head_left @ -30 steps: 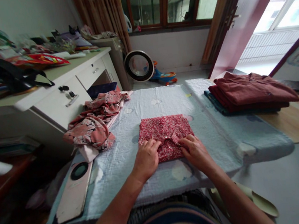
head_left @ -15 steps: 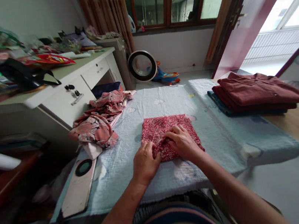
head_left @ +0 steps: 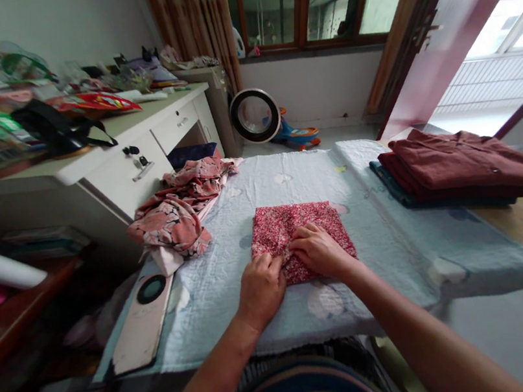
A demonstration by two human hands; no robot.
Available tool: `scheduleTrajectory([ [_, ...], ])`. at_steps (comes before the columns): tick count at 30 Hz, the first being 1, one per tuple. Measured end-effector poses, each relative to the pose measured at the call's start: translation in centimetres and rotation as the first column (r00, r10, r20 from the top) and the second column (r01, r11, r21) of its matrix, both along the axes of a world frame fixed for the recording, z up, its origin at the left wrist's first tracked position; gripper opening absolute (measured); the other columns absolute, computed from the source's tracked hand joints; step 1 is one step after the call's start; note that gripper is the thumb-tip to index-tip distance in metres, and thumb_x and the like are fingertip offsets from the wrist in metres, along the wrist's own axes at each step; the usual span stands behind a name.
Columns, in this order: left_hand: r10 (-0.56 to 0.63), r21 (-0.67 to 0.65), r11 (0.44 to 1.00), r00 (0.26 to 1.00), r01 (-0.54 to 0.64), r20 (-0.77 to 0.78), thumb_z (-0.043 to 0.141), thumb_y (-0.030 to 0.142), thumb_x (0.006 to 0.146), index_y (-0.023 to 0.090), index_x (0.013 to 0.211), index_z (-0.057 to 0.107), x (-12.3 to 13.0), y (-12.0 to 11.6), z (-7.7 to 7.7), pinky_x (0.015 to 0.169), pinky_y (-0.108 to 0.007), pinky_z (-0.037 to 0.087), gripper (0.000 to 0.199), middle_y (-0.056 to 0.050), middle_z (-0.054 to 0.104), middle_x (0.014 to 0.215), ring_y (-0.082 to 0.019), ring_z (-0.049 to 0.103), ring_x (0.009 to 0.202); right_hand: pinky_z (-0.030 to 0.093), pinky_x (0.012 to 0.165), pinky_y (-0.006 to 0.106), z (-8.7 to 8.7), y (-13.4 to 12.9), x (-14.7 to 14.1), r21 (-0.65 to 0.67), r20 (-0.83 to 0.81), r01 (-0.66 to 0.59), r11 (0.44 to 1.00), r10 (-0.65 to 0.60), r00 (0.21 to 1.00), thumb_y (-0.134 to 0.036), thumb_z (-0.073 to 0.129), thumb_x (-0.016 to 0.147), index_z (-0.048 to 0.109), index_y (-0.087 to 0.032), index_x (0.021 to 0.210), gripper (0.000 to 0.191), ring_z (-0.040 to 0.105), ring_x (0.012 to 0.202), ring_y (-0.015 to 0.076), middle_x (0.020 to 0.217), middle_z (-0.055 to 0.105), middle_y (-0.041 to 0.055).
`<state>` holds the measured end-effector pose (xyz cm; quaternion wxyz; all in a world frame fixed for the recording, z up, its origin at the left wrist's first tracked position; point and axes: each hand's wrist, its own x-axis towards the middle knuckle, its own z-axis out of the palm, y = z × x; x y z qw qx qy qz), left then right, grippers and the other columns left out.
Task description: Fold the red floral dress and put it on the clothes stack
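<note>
A folded red cloth with a fine white pattern (head_left: pixel 301 213) lies flat as a near-square on the pale blue sheet. At its near left corner my left hand (head_left: pixel 262 284) is closed, with fingers curled over the edge and the thumb against them. My right hand (head_left: pixel 317 250) rests on the middle of the cloth, its fingers bent together and gripping the fabric. The fingertips of both hands are partly hidden. Only a small gap separates the two hands.
A crumpled pink patterned garment (head_left: pixel 171 219) lies at the left beside a pale flat board with a dark round hole (head_left: pixel 137 332). Folded dark red clothes (head_left: pixel 462 159) are stacked at the right. A cluttered white desk (head_left: pixel 110 186) stands on the left.
The view has shifted slightly. My left fingers have curled in more tightly at the cloth's near left edge, and my right fingers have bent closer together. The cloth stays in place.
</note>
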<state>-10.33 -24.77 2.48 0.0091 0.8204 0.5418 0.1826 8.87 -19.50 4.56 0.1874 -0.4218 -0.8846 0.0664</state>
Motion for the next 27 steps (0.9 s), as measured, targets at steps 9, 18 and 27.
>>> scheduleTrajectory([
  [9,-0.142,0.073,0.988,0.982,0.134,0.121,0.047,0.039,0.098,0.018,0.138,0.051,0.0,1.3,0.7,0.113,-0.049,0.032,0.045,-0.012,0.053,0.143,-0.029,0.045,0.132,0.048,0.092,0.037,0.1,-0.4,3.7,-0.061,-0.341,0.244,0.968,-0.25,0.906,-0.024,0.05,0.094,0.068,-0.019,0.109,0.024,0.062,0.102,0.0224,0.109,0.069,0.0099],
  [18,-0.231,-0.081,0.97,0.972,0.229,-0.027,0.053,0.046,0.095,0.02,0.142,0.049,0.4,1.6,-0.7,0.118,-0.053,0.027,0.054,-0.011,0.044,0.153,-0.03,0.033,0.145,0.031,0.114,0.052,-3.0,-2.1,4.1,-0.155,-0.193,0.237,0.959,-0.265,0.945,-0.03,0.061,0.087,0.062,-0.021,0.127,0.041,0.047,0.135,0.0285,0.139,0.059,0.0107],
  [27,-0.366,0.008,0.93,0.929,0.367,-0.044,0.047,0.052,0.096,0.018,0.148,0.04,3.1,1.9,1.7,0.122,-0.05,0.018,0.063,-0.009,0.035,0.158,-0.027,0.027,0.148,0.043,0.108,0.041,-3.5,-1.6,6.4,-0.099,-0.502,0.385,0.918,-0.38,0.777,-0.031,0.04,0.097,0.065,-0.02,0.119,0.036,0.059,0.121,0.0219,0.127,0.066,0.0103],
])
